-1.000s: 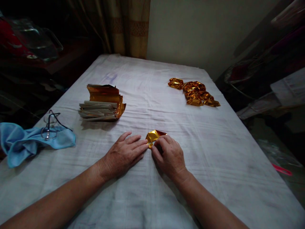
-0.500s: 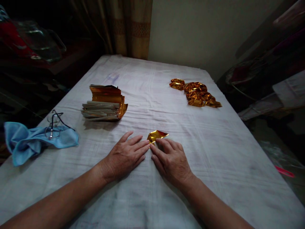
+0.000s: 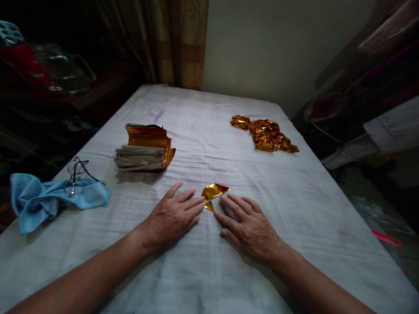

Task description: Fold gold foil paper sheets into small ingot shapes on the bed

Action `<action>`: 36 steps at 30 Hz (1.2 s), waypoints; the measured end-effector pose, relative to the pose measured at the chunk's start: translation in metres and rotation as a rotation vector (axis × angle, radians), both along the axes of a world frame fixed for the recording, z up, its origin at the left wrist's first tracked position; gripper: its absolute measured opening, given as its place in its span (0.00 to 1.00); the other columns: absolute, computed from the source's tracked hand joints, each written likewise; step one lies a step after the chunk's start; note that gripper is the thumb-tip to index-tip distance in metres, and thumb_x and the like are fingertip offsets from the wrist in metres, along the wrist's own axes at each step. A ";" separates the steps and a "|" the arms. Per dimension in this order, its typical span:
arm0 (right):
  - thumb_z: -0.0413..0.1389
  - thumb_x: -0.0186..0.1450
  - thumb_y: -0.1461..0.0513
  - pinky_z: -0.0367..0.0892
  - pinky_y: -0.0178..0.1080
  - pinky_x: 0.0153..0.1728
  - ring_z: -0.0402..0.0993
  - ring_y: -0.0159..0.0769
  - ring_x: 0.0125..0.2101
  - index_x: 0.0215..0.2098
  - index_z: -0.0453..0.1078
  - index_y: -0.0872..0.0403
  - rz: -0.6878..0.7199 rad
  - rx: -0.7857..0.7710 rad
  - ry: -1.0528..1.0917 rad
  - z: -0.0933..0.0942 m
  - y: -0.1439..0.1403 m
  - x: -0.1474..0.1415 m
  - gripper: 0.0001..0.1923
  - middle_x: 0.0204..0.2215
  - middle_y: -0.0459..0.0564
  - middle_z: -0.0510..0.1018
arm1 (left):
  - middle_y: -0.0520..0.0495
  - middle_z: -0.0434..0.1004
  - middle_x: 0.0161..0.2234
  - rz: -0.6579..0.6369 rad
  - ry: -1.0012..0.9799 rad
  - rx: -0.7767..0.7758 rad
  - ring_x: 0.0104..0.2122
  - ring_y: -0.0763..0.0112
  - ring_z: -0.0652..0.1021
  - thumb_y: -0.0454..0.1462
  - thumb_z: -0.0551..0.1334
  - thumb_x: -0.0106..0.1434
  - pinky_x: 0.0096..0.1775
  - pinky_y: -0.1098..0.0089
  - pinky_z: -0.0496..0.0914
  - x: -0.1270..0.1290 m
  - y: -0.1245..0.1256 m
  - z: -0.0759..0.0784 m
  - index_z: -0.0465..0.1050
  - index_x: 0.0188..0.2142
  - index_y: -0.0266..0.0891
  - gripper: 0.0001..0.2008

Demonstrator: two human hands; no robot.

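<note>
A small folded piece of gold foil paper (image 3: 215, 191) lies on the white cloth between my hands, with a pointed flap toward me. My left hand (image 3: 178, 213) rests flat, its fingertips touching the left edge of the foil paper. On the other side, my right hand (image 3: 247, 222) lies with fingers stretched out, its index fingertip at the lower corner of the foil. Farther off to the left stands a stack of gold and grey foil sheets (image 3: 140, 158). Several folded gold foil pieces (image 3: 266, 131) are heaped at the far right.
The white cloth (image 3: 203, 270) covers the bed-like surface. Glasses (image 3: 73, 186) sit on a blue cloth (image 3: 42, 196) at the left edge. Beyond are a glass jug (image 3: 67, 69), a curtain (image 3: 176, 48) and a wall. A pink object (image 3: 386, 237) lies low at right.
My right hand has slid to the right and off most of the foil paper, uncovering its lower flap. My left hand stays at the left edge. The whole view has tilted slightly.
</note>
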State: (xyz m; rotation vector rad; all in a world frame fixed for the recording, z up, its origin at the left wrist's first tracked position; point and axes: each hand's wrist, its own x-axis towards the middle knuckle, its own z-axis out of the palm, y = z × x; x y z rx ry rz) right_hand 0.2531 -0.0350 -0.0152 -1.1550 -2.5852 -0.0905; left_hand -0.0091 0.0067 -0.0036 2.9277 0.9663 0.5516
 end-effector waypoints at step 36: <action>0.50 0.71 0.66 0.71 0.43 0.45 0.76 0.37 0.45 0.49 0.73 0.51 0.078 -0.062 0.291 -0.002 0.035 0.026 0.13 0.45 0.52 0.81 | 0.49 0.80 0.40 -0.213 0.136 0.202 0.45 0.65 0.76 0.31 0.55 0.70 0.62 0.54 0.59 0.007 0.040 0.009 0.74 0.42 0.41 0.09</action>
